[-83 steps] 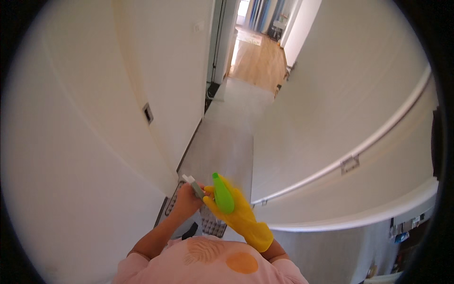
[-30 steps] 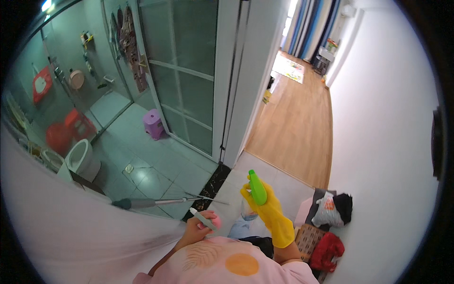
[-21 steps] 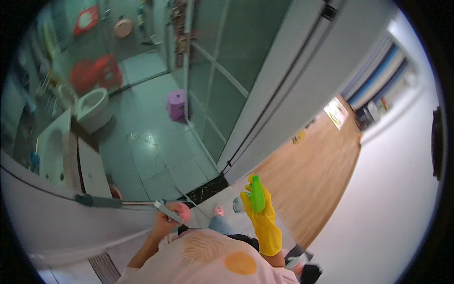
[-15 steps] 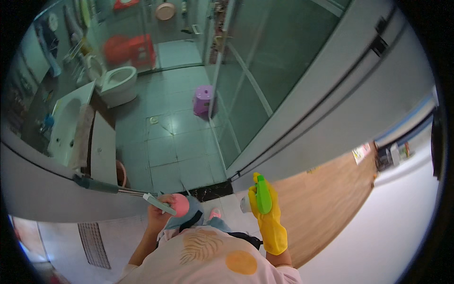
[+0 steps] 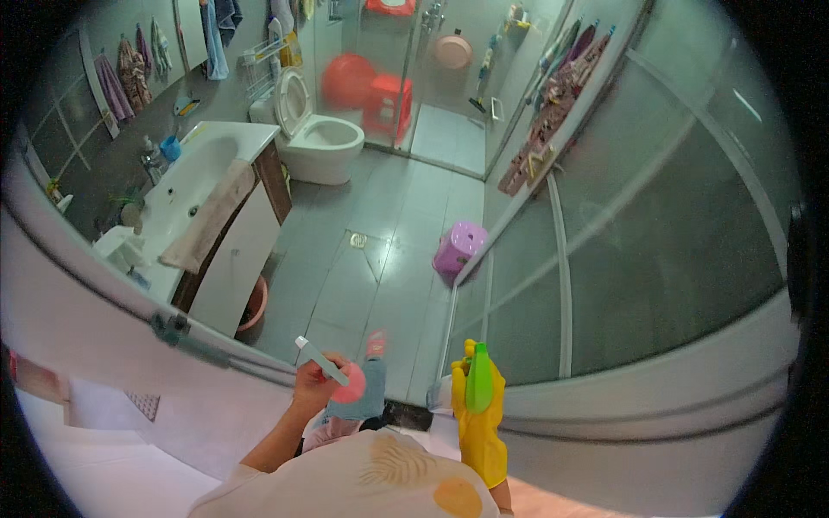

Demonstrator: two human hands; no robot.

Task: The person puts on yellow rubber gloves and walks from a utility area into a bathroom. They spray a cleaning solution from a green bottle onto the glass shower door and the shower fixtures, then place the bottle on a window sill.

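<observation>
My right hand (image 5: pixel 477 420) wears a yellow rubber glove and is closed round a green spray bottle (image 5: pixel 478 385), held upright in front of me. My left hand (image 5: pixel 313 384) is bare and grips a brush with a white handle (image 5: pixel 321 360) and a pink head (image 5: pixel 349 393). Both hands hover at chest height over the threshold of a bathroom. Below the brush I see my leg in blue and a foot in a pink slipper (image 5: pixel 375 344) on the tiled floor.
A frosted glass sliding door (image 5: pixel 656 259) stands to the right. Inside are a purple stool (image 5: pixel 458 249), a white toilet (image 5: pixel 315 138), a washbasin cabinet (image 5: pixel 203 207), a floor drain (image 5: pixel 357 240), red tubs (image 5: pixel 371 86) in the shower and hanging towels (image 5: pixel 216 26).
My view has swung from a white hallway to the bathroom doorway and moved closer to it. Both hands kept their grips on the brush and spray bottle throughout.
</observation>
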